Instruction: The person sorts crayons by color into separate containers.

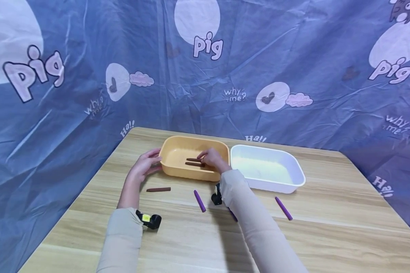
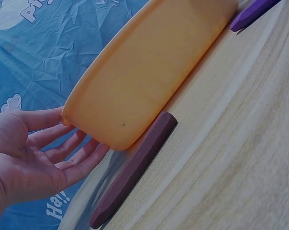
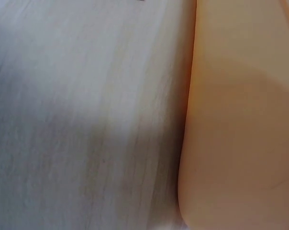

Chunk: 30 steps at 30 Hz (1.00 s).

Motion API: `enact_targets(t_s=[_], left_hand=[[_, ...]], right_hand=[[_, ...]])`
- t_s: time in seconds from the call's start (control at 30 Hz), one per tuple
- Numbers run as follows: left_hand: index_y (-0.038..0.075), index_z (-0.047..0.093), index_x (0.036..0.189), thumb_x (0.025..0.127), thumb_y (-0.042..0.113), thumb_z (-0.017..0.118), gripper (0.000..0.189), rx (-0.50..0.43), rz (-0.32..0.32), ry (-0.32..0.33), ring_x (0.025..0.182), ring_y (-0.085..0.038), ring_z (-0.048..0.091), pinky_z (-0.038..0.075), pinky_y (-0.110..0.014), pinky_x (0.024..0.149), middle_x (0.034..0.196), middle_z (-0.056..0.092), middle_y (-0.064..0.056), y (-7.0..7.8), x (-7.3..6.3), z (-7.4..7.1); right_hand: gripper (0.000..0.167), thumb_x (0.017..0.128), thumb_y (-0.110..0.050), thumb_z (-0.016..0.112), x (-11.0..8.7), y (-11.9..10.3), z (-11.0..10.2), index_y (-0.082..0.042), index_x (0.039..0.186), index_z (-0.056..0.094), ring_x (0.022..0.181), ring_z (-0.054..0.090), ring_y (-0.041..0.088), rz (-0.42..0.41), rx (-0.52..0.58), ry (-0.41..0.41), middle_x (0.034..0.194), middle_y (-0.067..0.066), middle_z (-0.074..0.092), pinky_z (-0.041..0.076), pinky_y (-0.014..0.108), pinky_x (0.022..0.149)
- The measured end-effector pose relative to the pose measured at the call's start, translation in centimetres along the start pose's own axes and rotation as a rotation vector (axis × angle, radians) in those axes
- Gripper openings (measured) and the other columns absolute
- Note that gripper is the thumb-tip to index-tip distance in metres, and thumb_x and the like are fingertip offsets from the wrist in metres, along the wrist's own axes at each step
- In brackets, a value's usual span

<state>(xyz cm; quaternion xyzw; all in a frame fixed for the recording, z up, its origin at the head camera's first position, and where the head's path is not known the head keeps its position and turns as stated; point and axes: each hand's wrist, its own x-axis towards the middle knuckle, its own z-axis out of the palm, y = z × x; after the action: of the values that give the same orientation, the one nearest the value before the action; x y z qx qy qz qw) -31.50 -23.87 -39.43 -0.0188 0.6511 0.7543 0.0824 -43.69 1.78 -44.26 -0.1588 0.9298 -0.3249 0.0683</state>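
My left hand [image 1: 145,165] touches the left end of the orange bin [image 1: 191,173], fingers fairly straight; in the left wrist view the thumb is at its rim. Inside the bin, my right hand [image 1: 212,158] pinches a brown crayon [image 1: 192,159]. Another brown crayon [image 1: 193,164] lies just in front of it. On the table by my left wrist is a third brown crayon [image 1: 158,189], seen close up in the left wrist view. The right wrist view shows the bin's outer wall [image 3: 240,120], with the right hand out of sight.
A white bin [image 1: 273,184] stands against the orange bin's right side. Purple crayons lie on the wooden table [image 1: 335,212]: one in front of the orange bin [image 1: 199,201], one partly under my right forearm [image 1: 232,215], one farther right [image 1: 283,208]. A printed blue cloth hangs behind.
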Motion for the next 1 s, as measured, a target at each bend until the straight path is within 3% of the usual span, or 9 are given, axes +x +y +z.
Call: enact_targets(t_s=[0.07,0.2,0.27,0.4,0.5,0.57,0.63,0.77,1.0], left_hand=[[-0.002,0.023,0.143,0.094,-0.003,0.042,0.052,0.001,-0.002,-0.001,0.125,-0.038,0.034,0.037,-0.044,0.096,0.144,0.027,-0.023,-0.1,0.1,0.0],[-0.002,0.024,0.143,0.094,-0.002,0.043,0.053,0.003,-0.002,-0.001,0.124,-0.038,0.034,0.038,-0.043,0.096,0.144,0.027,-0.022,-0.2,0.2,0.1],[-0.002,0.024,0.143,0.094,-0.002,0.043,0.053,0.002,0.001,-0.005,0.124,-0.038,0.035,0.038,-0.043,0.095,0.144,0.027,-0.022,-0.3,0.2,0.0],[-0.002,0.026,0.142,0.093,-0.002,0.045,0.053,-0.009,0.010,-0.007,0.123,-0.037,0.036,0.040,-0.042,0.094,0.143,0.029,-0.022,-0.4,0.4,-0.1],[-0.001,0.025,0.142,0.093,-0.002,0.045,0.054,-0.028,0.018,-0.028,0.125,-0.038,0.034,0.039,-0.043,0.095,0.143,0.028,-0.022,-0.5,0.4,-0.4],[-0.001,0.023,0.143,0.093,-0.002,0.045,0.054,-0.044,0.019,-0.046,0.126,-0.038,0.032,0.037,-0.044,0.096,0.144,0.026,-0.021,-0.5,0.4,-0.6],[0.000,0.023,0.144,0.094,-0.001,0.045,0.054,-0.046,0.022,-0.058,0.127,-0.038,0.031,0.036,-0.044,0.097,0.145,0.025,-0.021,-0.5,0.3,-0.7],[0.001,0.022,0.144,0.095,0.001,0.045,0.054,-0.036,0.019,-0.066,0.126,-0.036,0.032,0.035,-0.043,0.098,0.146,0.025,-0.019,-0.5,0.1,-1.0],[0.000,0.021,0.144,0.095,0.003,0.046,0.055,-0.024,0.022,-0.080,0.127,-0.035,0.032,0.033,-0.044,0.099,0.146,0.024,-0.020,-0.7,0.0,-1.2]], right_hand=[[0.027,0.073,0.002,0.062,1.5,1.6,0.7,-0.018,0.087,0.075,0.071,0.052,0.019,0.007,-0.001,-0.008,0.080,0.002,0.064,0.042,0.029,0.064],[0.025,0.079,0.000,0.062,1.9,1.8,0.7,-0.013,0.097,0.073,0.079,0.057,0.021,0.044,0.045,-0.013,0.088,0.006,0.065,0.046,0.032,0.071],[0.025,0.077,0.000,0.063,2.0,2.2,0.6,-0.014,0.094,0.073,0.076,0.058,0.017,-0.049,0.132,0.015,0.085,0.006,0.066,0.046,0.027,0.067],[0.021,0.079,-0.002,0.064,-1.2,-1.6,-1.4,-0.012,0.095,0.072,0.081,0.060,0.016,-0.090,0.223,0.053,0.088,0.006,0.067,0.047,0.024,0.065],[0.022,0.084,-0.003,0.063,-5.3,-6.7,-3.4,-0.004,0.105,0.069,0.090,0.059,0.023,-0.009,0.214,0.066,0.098,0.012,0.065,0.047,0.027,0.069],[0.023,0.084,-0.002,0.062,-7.2,-8.4,-4.0,-0.001,0.107,0.067,0.089,0.060,0.026,-0.042,0.238,0.096,0.098,0.014,0.065,0.046,0.023,0.065],[0.024,0.084,-0.001,0.062,-8.5,-9.4,-4.1,0.001,0.108,0.066,0.086,0.061,0.027,-0.088,0.288,0.099,0.096,0.015,0.065,0.044,0.020,0.061],[0.023,0.085,0.002,0.062,-10.4,-10.5,-3.4,0.004,0.107,0.065,0.085,0.061,0.030,-0.167,0.413,0.071,0.096,0.019,0.064,0.048,0.026,0.065],[0.023,0.083,0.004,0.062,-13.4,-12.4,-0.7,0.005,0.106,0.064,0.084,0.060,0.026,-0.302,0.489,0.019,0.096,0.020,0.064,0.049,0.025,0.071]])
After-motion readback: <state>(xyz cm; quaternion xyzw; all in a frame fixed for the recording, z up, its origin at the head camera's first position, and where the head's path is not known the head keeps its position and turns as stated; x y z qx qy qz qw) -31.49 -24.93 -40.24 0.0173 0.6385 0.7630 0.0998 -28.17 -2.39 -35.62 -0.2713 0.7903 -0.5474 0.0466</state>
